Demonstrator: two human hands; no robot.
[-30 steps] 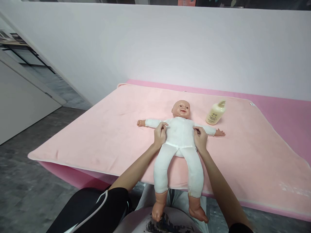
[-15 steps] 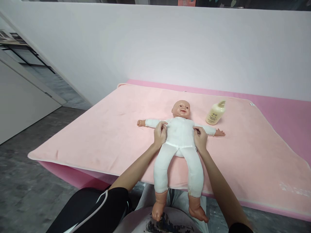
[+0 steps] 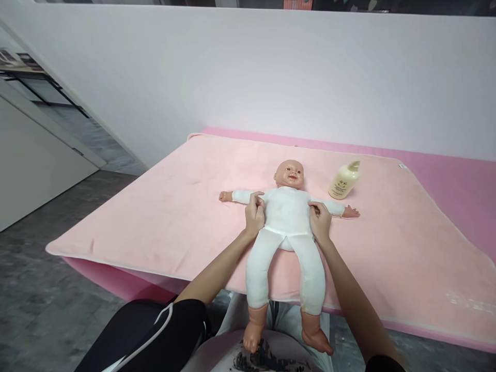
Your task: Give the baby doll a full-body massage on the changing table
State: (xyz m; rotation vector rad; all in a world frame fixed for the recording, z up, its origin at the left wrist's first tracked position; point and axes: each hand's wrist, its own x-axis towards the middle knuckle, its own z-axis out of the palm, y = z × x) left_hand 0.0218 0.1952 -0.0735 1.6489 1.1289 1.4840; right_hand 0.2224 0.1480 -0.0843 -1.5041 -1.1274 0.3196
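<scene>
A baby doll (image 3: pixel 287 209) with a white cloth body lies on its back, head away from me and arms spread, its feet hanging past the near edge. My left hand (image 3: pixel 254 214) is closed against the left side of its torso, just below the arm, fingers curled. On the opposite side, my right hand (image 3: pixel 320 219) is closed at the torso under the other arm, thumb and fingers pinched at the cloth. The fingertips of both hands are partly hidden. Beyond the doll's right-hand arm stands a pale yellow pump bottle (image 3: pixel 343 181).
Under the doll, a light pink blanket (image 3: pixel 155 206) covers a darker pink table surface (image 3: pixel 445 186). A white wall (image 3: pixel 271 72) rises behind it. Grey floor (image 3: pixel 31 289) and a white door panel (image 3: pixel 34 160) are at the left.
The fingers of my left hand have shifted slightly at the doll's side. My right hand, the doll and the bottle look the same.
</scene>
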